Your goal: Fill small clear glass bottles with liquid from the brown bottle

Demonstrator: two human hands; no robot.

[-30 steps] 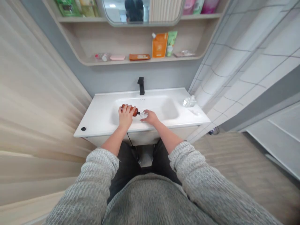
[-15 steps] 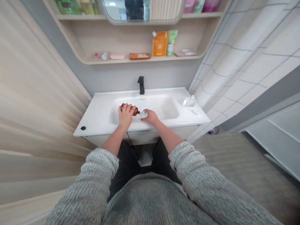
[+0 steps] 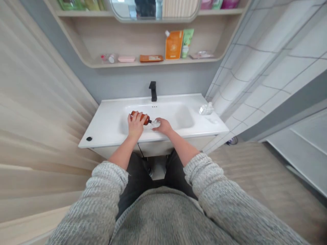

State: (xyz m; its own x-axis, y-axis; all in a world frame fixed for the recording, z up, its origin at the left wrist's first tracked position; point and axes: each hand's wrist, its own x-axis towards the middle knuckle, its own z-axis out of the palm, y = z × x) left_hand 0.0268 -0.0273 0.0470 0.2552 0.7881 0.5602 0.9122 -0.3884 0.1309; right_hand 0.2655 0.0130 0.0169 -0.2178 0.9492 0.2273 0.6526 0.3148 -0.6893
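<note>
My left hand (image 3: 135, 124) is wrapped round a brown bottle (image 3: 144, 118) lying on its side over the white sink (image 3: 109, 119), its dark nozzle pointing right. My right hand (image 3: 162, 126) is closed round a small clear container (image 3: 155, 123) held right at that nozzle. Both hands hover above the front of the basin. Grey knitted sleeves cover my forearms.
A black tap (image 3: 153, 90) stands at the sink's back. A clear object (image 3: 206, 109) lies on the right of the counter, a small black item (image 3: 89, 139) at the front left. A shelf (image 3: 153, 62) above carries an orange pouch (image 3: 173, 45), a green tube and flat packets.
The hands keep the same hold on the bottle and container. Only the view has shifted slightly, with everything sliding a little up and left.
</note>
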